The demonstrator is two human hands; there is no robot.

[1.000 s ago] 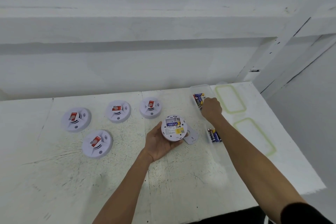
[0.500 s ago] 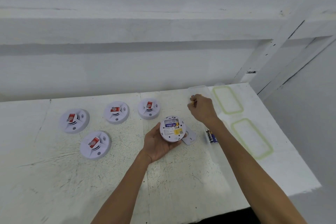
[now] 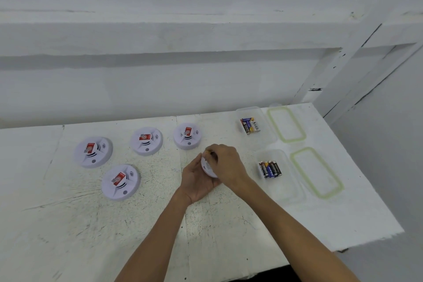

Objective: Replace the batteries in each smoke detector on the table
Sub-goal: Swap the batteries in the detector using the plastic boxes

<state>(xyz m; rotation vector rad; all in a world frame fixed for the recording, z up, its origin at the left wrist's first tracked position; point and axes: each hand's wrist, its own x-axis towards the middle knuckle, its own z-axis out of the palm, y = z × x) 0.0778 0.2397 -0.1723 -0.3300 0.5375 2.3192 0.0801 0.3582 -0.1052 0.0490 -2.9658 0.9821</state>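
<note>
presently, head view only: the left hand [image 3: 198, 181] cups one smoke detector [image 3: 207, 168] from beneath, back side up and tilted, just above the table [image 3: 68, 224] near its middle. the fingers are curled round the rim, firmly closed on it. the right hand [image 3: 225, 163] lies over the top of that detector, fingertips pinched at its far edge on something small and yellowish, probably a battery; too much is hidden to confirm what it holds or whether it is seated in the compartment.

four other detectors sit face up to the left: far left unit [image 3: 92, 151], near unit [image 3: 120, 182], middle unit [image 3: 146, 141] and the unit nearest the hands [image 3: 187, 135]. all appear closed and untouched.

on the right, the far clear box [image 3: 256, 110] holds a few batteries [image 3: 250, 125]; the near clear box [image 3: 288, 188] holds another group of batteries [image 3: 270, 169]. two green-rimmed lids [image 3: 286, 124] lie beside them. which box holds fresh cells cannot be told.

assessment: work is on the first detector, at the insertion step. closing it and all four remaining units are outstanding.
</note>
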